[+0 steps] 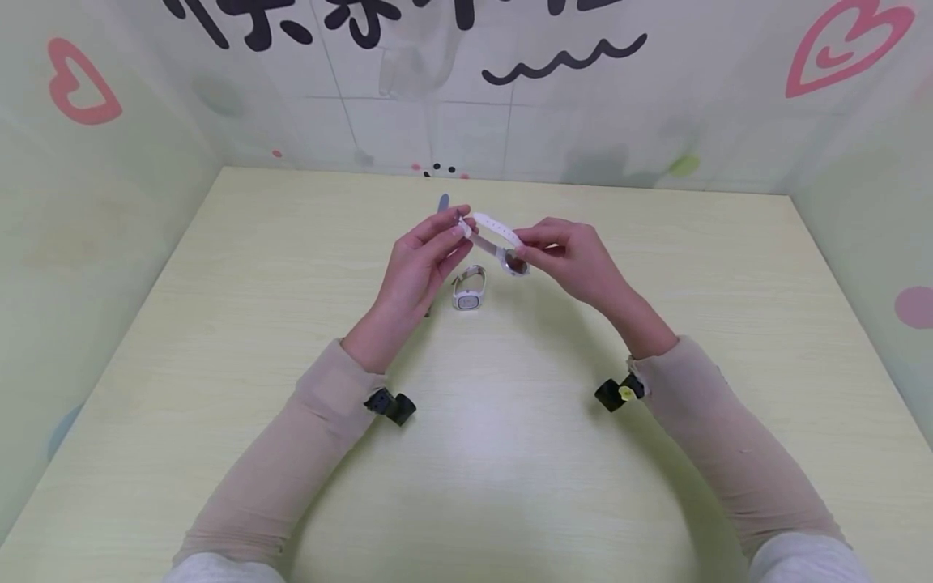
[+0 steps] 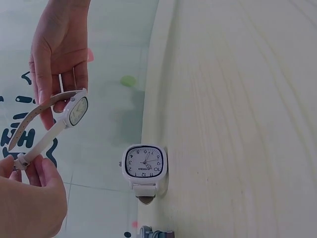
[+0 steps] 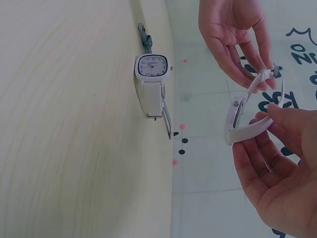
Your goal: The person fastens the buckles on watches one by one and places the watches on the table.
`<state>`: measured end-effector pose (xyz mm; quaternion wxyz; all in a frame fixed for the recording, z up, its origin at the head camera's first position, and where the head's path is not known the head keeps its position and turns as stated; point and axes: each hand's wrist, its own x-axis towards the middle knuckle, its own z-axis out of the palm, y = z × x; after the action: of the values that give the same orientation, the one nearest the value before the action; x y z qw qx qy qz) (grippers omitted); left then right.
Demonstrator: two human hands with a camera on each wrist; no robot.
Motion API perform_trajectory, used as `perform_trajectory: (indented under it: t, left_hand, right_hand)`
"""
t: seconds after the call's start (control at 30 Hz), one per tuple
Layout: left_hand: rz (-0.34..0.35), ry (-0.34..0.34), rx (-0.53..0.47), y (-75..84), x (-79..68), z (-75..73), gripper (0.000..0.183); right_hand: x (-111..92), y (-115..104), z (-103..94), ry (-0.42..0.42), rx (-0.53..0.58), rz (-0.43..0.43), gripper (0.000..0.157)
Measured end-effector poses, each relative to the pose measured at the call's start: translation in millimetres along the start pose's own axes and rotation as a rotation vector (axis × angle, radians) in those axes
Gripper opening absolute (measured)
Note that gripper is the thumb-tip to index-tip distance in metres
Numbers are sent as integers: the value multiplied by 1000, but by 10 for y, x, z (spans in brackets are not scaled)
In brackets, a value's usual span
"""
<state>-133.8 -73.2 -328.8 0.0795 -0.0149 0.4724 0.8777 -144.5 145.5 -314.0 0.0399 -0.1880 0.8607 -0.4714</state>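
Observation:
A white wristwatch (image 1: 498, 228) is held in the air between both hands, its strap unfastened. My left hand (image 1: 415, 263) pinches the buckle end of the strap, and the buckle (image 2: 21, 161) shows at its fingertips in the left wrist view. Near the watch case, my right hand (image 1: 579, 257) grips the holed strap half between thumb and fingers; that half's free end points toward the left hand. On the table below stands another white wristwatch (image 1: 468, 300) with a squarish dial. Behind my left hand lies a grey-blue watch strap (image 1: 443, 202), mostly hidden.
The pale wooden table (image 1: 503, 453) reaches back to a white printed wall (image 1: 408, 129), with side walls at left and right. A small black camera (image 1: 389, 405) sits on the left sleeve, and another camera (image 1: 618, 393) on the right.

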Motion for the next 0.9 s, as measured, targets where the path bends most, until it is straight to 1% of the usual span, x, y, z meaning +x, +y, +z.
perform_trajectory:
  t: [0.13, 0.3, 0.5, 0.7, 0.9]
  left_hand:
    - [9, -10, 31, -3, -4, 0, 25]
    - [19, -11, 119, -1, -13, 7, 26]
    - [19, -12, 220, -7, -14, 11, 34]
    - [35, -33, 316, -13, -33, 12, 35]
    - [53, -59, 381, -21, -47, 7, 36]
  right_hand:
    - [-1, -9, 5, -1, -20, -5, 28]
    - [-4, -9, 10, -14, -36, -18, 27]
    - [-14, 3, 8, -22, -45, -34, 27]
    - [-18, 13, 10, -26, -40, -38, 28]
    - [-18, 29, 10, -34, -42, -37, 28]
